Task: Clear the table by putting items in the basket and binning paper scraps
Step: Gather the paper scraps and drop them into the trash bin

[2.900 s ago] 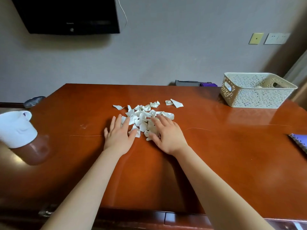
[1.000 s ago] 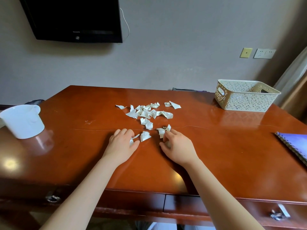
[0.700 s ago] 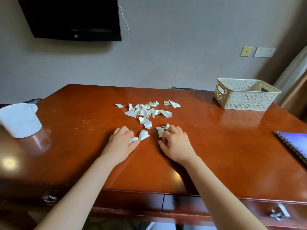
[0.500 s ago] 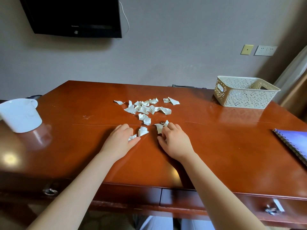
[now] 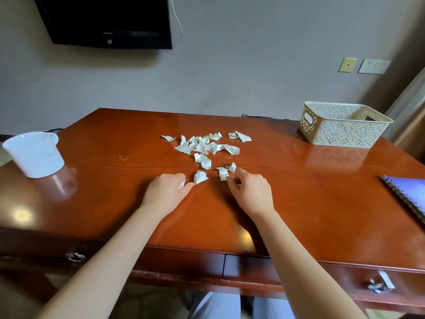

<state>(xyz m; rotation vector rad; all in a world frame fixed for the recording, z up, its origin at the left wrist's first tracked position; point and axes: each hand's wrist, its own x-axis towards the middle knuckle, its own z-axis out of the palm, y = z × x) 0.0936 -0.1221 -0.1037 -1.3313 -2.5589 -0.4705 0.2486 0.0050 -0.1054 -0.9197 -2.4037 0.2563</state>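
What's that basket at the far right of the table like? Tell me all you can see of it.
The basket is cream and looks like plastic. It is rectangular, with walls pierced in a lacy floral pattern, a smooth plain rim and a slot handle cut in each short end. It stands upright and open-topped at the far right of the table, turned slightly askew to the table's edge. Nothing shows above its rim, and its floor is hidden. Only the table touches it.

Left hand [image 5: 166, 192] pinches one of the paper scraps [image 5: 202, 147] on the table [image 5: 310, 194]; right hand [image 5: 251, 192] curls beside them.
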